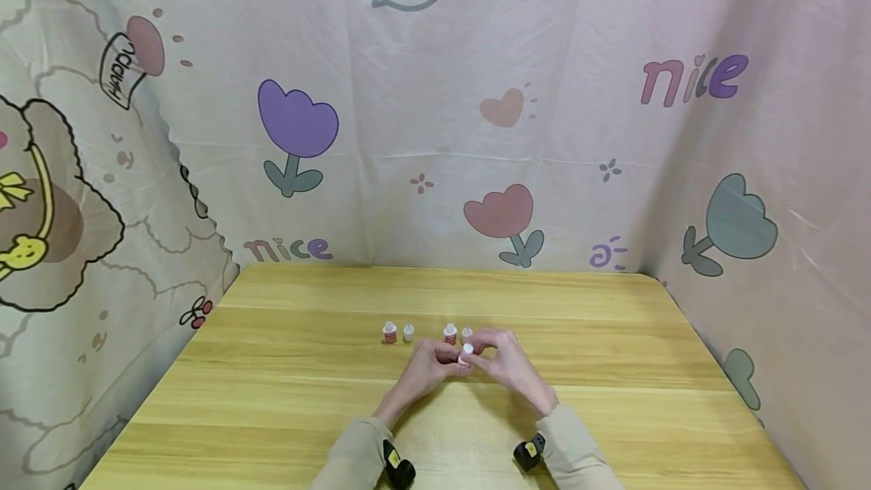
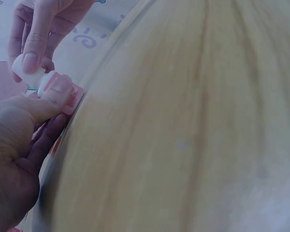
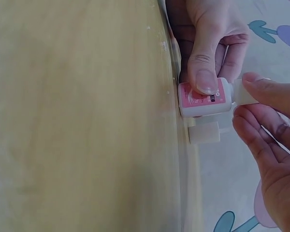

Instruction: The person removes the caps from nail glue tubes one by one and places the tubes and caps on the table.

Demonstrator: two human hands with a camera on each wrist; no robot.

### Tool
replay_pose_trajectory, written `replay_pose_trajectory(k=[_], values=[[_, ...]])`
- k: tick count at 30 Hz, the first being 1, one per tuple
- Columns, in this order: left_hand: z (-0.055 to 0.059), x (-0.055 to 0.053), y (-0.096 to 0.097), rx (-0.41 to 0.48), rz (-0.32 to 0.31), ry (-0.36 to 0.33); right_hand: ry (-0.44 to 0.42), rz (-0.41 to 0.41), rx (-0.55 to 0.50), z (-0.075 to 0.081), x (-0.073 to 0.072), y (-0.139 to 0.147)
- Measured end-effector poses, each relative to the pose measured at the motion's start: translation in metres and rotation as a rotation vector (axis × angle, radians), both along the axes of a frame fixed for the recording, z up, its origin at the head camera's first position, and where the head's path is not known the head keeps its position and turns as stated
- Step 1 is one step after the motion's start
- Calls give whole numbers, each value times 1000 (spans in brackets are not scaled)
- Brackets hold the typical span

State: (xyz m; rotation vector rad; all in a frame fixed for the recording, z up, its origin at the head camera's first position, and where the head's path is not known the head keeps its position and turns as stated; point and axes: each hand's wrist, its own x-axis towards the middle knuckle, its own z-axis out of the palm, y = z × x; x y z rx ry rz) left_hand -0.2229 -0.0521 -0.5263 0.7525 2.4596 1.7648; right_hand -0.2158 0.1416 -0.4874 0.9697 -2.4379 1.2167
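A small white bottle with a pink label (image 3: 218, 101) is pinched between the thumb and fingers of my left hand (image 1: 425, 369). Its base is at or close to the tabletop. My right hand (image 1: 506, 361) pinches the white cap (image 3: 242, 93) at the bottle's top; whether the cap is screwed down cannot be told. In the left wrist view, the same cap (image 2: 26, 72) sits between the right thumb and fingers, tilted beside the bottle's neck. Just behind the hands, a loose white cap with a thin stem (image 3: 204, 133) stands on the table.
Behind the hands stands another small bottle (image 1: 450, 334) with a red-pink label. To its left are a similar bottle (image 1: 389, 333) and a loose white cap (image 1: 408, 333). The wooden table (image 1: 272, 376) ends at a printed cloth (image 1: 422, 134) behind.
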Motion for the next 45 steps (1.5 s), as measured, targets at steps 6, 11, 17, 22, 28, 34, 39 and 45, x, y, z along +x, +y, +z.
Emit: replay_pose_trajectory(k=[6, 11, 17, 22, 28, 34, 39, 45], values=[[-1, -1, 0, 6, 2, 12, -17, -55, 56, 0, 3, 0], [0, 1, 0, -1, 2, 5, -55, -59, 31, 0, 1, -1], [1, 1, 0, -4, 3, 3, -81, -80, -3, 1, 1, -3], [0, 1, 0, -1, 9, 0, -53, -79, 12, 0, 1, -3], [0, 1, 1, 37, 7, -5, -46, -46, 17, 0, 1, -2], [0, 1, 1, 29, 21, -8, -51, -39, 35, 1, 2, -1], [-1, 1, 0, -4, 21, 10, -65, -84, 31, 0, 3, -2], [-1, 1, 0, 10, 18, 8, -20, -119, 0, 0, 2, -5]])
